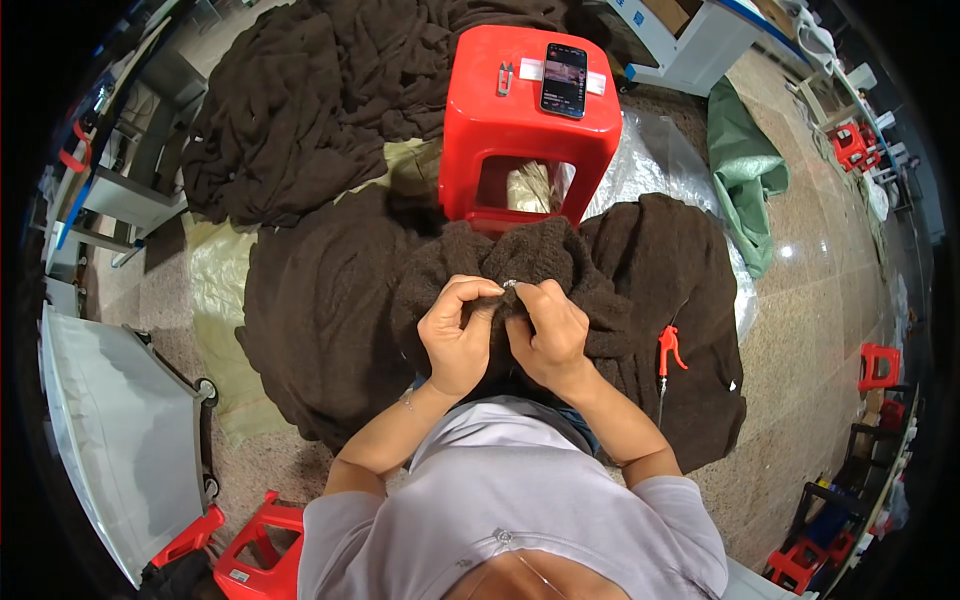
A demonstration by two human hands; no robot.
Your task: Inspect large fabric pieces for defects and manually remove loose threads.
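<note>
Likely garment workshop, heaped dark knitwear (330,90), red stools (525,125), worktables (690,40)

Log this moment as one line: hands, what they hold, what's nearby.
left hand: pinching dark brown knit garment | right hand: pinching same fold | red stool: phone, thread snips

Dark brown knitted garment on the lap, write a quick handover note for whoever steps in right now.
Left hand: pinching the dark brown knitted garment, which lies across the lap.
Right hand: pinching the same spot, with a small silvery item at the fingertips; too small to identify.
Red plastic stool ahead carries small grey thread snips and a black smartphone.
Red plastic tool lies on the fabric to the right.
Done or left: cannot tell.
</note>
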